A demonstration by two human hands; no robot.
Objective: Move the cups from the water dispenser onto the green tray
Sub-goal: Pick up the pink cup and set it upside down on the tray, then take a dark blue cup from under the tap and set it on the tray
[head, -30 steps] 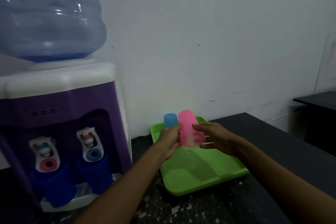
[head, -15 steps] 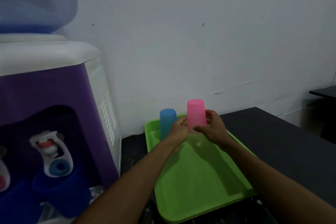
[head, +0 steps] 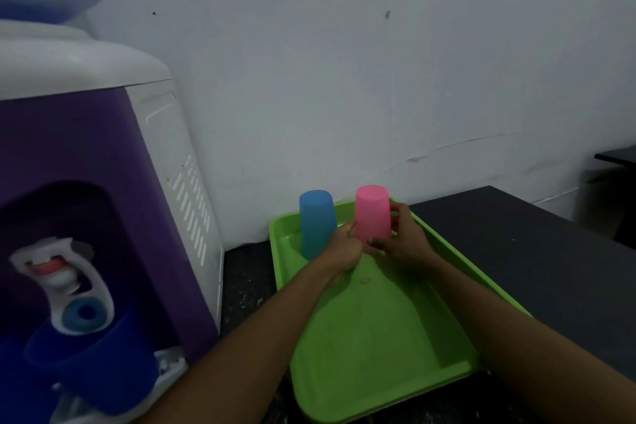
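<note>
A pink cup [head: 372, 212] stands upside down at the far end of the green tray [head: 385, 327]. Both my hands grip it near its rim: my left hand [head: 342, 246] on its left side, my right hand [head: 401, 236] on its right. Whether the rim touches the tray floor is hidden by my fingers. A light blue cup [head: 316, 224] stands upside down in the tray's far left corner, right beside my left hand. On the purple and white water dispenser [head: 103, 182] at left, a dark blue cup [head: 93, 365] sits under the blue tap.
The tray lies on a dark table [head: 537, 251] against a white wall. The dispenser's drip ledge [head: 168, 368] juts out at the lower left. Another dark surface [head: 616, 157] shows at the far right.
The pink cup has been turned from tilted to upside down and lowered to the tray's far end beside the light blue cup. The view has shifted right.
</note>
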